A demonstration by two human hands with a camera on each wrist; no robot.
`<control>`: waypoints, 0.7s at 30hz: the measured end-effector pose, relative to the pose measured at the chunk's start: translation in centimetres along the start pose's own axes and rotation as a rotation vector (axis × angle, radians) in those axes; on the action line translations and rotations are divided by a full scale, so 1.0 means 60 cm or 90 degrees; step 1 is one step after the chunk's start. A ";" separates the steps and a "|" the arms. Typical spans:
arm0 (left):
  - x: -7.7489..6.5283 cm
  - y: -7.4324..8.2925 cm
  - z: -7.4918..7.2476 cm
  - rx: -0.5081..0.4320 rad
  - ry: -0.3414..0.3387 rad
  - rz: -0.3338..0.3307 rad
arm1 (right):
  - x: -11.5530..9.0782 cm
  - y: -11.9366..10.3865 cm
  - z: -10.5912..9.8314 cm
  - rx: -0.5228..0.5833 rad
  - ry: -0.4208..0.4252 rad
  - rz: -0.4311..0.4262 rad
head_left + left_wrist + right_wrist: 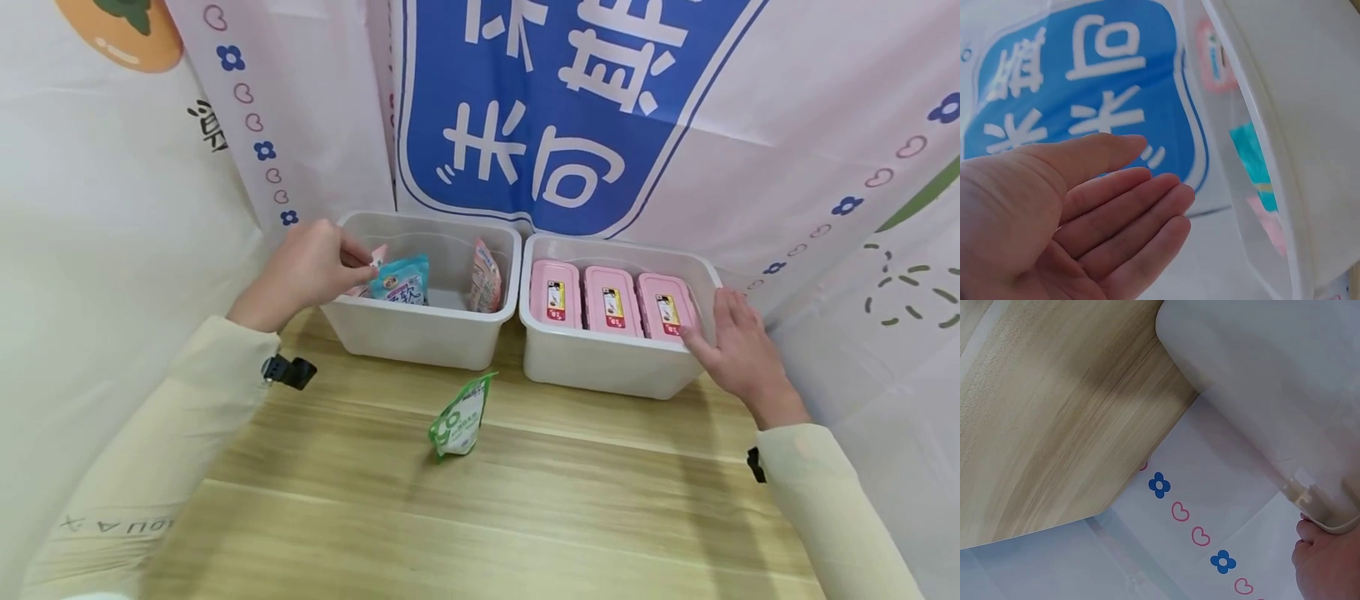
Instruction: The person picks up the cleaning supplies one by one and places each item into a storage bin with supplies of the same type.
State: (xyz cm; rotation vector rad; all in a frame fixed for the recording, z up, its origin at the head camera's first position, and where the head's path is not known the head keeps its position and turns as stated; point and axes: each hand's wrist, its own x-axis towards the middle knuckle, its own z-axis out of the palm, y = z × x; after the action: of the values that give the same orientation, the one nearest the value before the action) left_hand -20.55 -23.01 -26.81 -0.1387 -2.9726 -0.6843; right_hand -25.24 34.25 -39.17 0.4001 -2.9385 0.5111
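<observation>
My left hand (318, 262) is over the left end of a white bin (412, 333), with no item between thumb and fingers. In the left wrist view its fingers (1141, 212) are loosely extended, thumb apart. Just beside it in the head view stands a blue packet (402, 281) inside this bin, with a pink packet (486, 279) at the right end and another pink one partly hidden by the hand. My right hand (738, 354) holds the right end of a second white bin (600, 364), thumb over the rim. Three pink lidded boxes (613, 302) stand in that bin.
A green and white packet (461, 419) stands on the wooden table (525, 517) in front of the bins. Behind the bins hangs a printed cloth (525, 125) with a blue panel; white cloth also borders both sides.
</observation>
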 end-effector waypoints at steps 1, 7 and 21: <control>-0.005 0.003 0.000 0.003 -0.002 0.001 | 0.001 -0.001 0.000 -0.001 -0.001 0.001; -0.033 0.025 0.006 -0.014 -0.020 0.019 | 0.002 -0.005 0.000 0.000 -0.003 0.001; -0.097 0.057 0.032 -0.106 -0.049 0.109 | -0.001 -0.001 0.001 0.004 -0.005 -0.001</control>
State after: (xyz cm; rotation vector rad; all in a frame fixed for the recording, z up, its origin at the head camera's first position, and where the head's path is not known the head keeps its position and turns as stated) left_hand -14.54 -19.51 -27.70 -0.4355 -2.9261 -0.9213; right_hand -25.15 34.17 -39.19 0.4046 -2.9442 0.5189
